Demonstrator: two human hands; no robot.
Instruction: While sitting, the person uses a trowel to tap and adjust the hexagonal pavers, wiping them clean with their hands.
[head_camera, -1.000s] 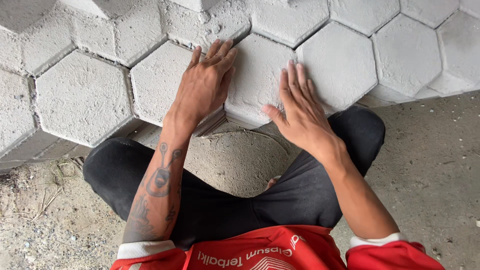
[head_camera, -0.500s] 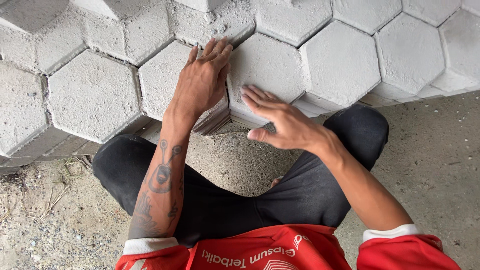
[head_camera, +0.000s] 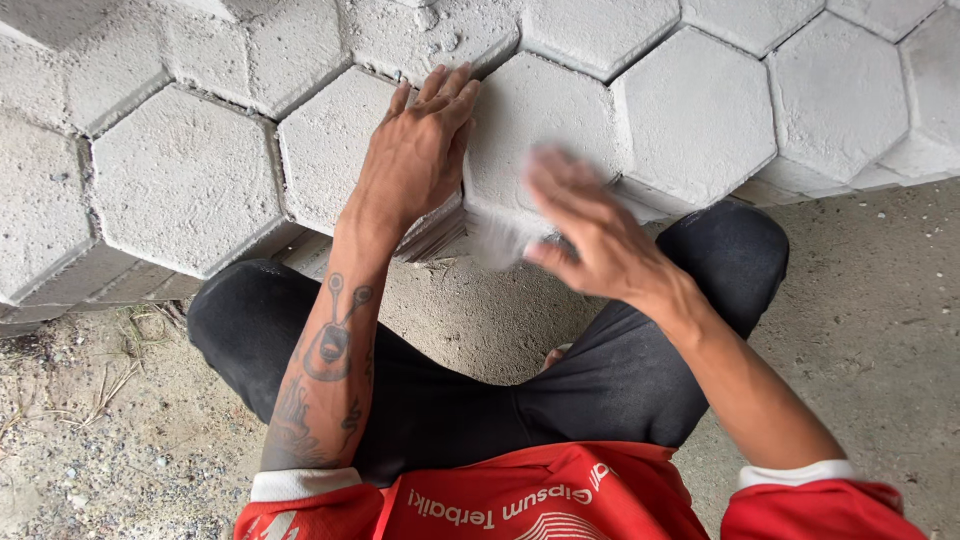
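A grey hexagonal concrete paver (head_camera: 540, 120) sits at the near edge of a laid field of like pavers, slightly raised at its front. My left hand (head_camera: 415, 160) lies flat across the seam between this paver and the neighbouring paver (head_camera: 330, 140) on its left, fingers together and pressed down. My right hand (head_camera: 585, 230) is blurred by motion, fingers spread, at the front edge of the paver and holding nothing. My legs in black trousers are folded beneath the hands.
Hexagonal pavers (head_camera: 180, 180) fill the upper part of the view, with another paver (head_camera: 700, 110) to the right. Bare sand bed (head_camera: 470, 310) lies below their edge. Rough ground with grit and dry grass (head_camera: 90, 400) is at the left, concrete floor (head_camera: 880, 300) at the right.
My right hand slid from the paver's top face down to its front edge and is now moving fast. My left hand has stayed on the seam. The camera moved slightly.
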